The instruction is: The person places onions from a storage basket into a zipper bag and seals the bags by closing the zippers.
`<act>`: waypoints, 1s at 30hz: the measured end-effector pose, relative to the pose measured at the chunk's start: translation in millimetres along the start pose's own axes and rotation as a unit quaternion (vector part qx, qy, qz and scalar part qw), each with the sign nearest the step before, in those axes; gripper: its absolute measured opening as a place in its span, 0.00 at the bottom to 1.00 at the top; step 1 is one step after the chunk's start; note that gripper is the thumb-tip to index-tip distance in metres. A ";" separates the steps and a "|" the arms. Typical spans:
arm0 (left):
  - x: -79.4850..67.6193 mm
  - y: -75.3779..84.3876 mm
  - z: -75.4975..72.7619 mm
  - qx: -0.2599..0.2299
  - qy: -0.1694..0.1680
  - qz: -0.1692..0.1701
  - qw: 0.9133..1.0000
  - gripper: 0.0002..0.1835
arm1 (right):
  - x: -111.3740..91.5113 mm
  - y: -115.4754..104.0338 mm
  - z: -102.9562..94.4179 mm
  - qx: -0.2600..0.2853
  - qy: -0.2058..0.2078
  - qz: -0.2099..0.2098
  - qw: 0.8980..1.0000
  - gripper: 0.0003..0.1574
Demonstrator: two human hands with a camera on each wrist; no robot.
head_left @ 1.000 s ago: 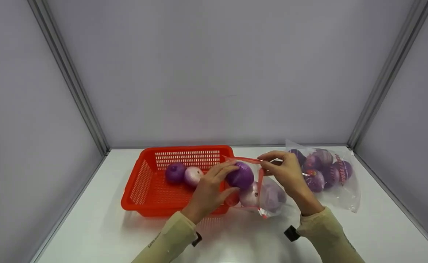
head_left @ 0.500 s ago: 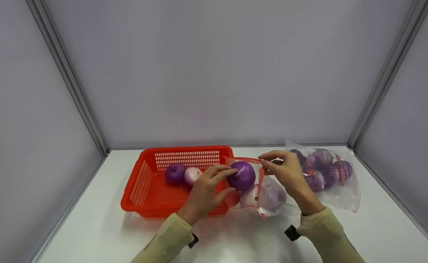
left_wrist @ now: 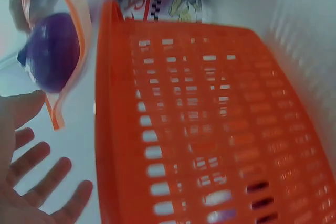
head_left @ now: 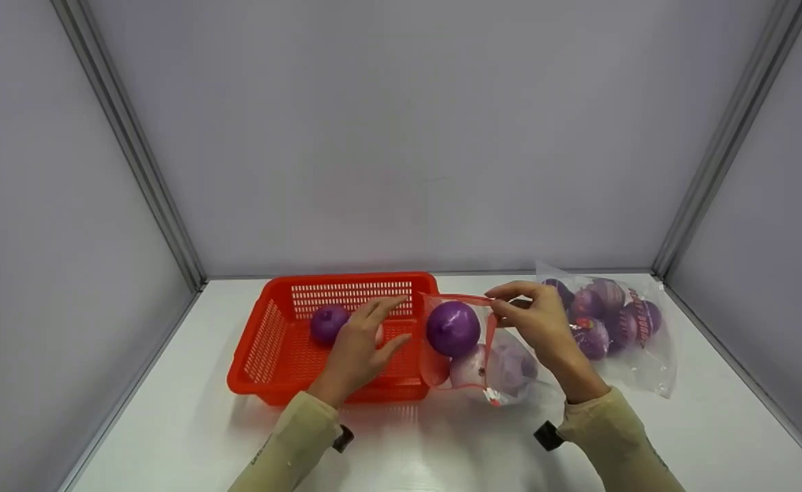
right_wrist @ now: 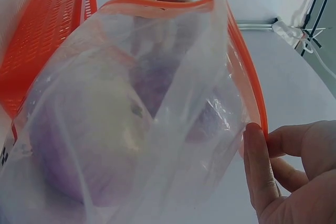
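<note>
My right hand [head_left: 537,321] pinches the red zip edge of a clear zip bag [right_wrist: 184,156], whose mouth gapes toward the basket. A dark purple onion [head_left: 453,329] sits just inside that mouth, and a paler onion [head_left: 468,369] lies deeper in the bag. Fingers spread and holding nothing, my left hand [head_left: 353,348] hovers over the right part of the red basket [head_left: 353,277]. Inside the basket are a purple onion [head_left: 329,323] and a pale one [head_left: 379,335], mostly hidden behind this hand. In the left wrist view, the thumb appears close beside the purple onion [left_wrist: 52,53].
At the back right, a second clear bag [head_left: 647,372] with red print holds several purple onions. The white table [head_left: 168,437] meets grey panels [head_left: 401,137] at the back and on both sides.
My left hand has let go of the purple onion at the bag's mouth and drawn back left over the basket. The right hand keeps its pinch on the bag's edge.
</note>
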State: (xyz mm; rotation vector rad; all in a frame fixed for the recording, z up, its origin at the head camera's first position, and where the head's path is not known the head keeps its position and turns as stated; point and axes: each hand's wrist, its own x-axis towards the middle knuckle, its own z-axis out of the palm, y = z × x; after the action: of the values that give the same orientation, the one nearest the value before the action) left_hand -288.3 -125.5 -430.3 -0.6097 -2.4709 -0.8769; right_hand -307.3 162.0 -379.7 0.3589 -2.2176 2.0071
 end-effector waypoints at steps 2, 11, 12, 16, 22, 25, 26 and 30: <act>1.7 -6.6 -3.2 0.018 -0.021 -0.043 0.999 0.34 | 0.2 0.3 0.0 0.001 0.000 0.001 1.000 0.12; 4.9 -47.2 -4.5 0.049 -0.085 -0.149 0.984 0.36 | 1.2 1.5 2.5 0.002 0.004 0.004 1.000 0.12; 4.7 -51.4 -3.7 0.051 -0.091 -0.152 0.983 0.36 | 1.3 1.6 2.6 0.001 0.005 0.004 1.000 0.12; 1.9 -62.6 -2.8 0.060 -0.133 -0.172 0.974 0.37 | 0.9 1.0 2.4 -0.005 0.007 0.004 1.000 0.11; -1.4 -65.1 -3.0 0.107 -0.192 -0.179 0.959 0.40 | 1.9 0.7 2.2 -0.004 0.011 0.006 1.000 0.12; -2.1 -64.2 -1.8 0.128 -0.180 -0.171 0.960 0.38 | 2.3 0.5 2.1 -0.001 0.014 0.006 1.000 0.12; -2.3 -63.9 -1.4 0.129 -0.175 -0.173 0.961 0.37 | 2.2 0.5 2.0 -0.001 0.013 0.005 1.000 0.12; -2.4 -62.9 0.5 0.121 -0.165 -0.174 0.963 0.33 | 1.2 0.6 1.5 -0.002 0.010 0.004 1.000 0.12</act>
State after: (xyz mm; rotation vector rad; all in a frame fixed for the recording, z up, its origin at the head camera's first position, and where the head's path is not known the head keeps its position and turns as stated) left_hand -320.2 -169.8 -461.6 -0.2533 -2.9905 -0.6137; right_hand -308.6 160.5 -380.1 0.3282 -2.2152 2.0018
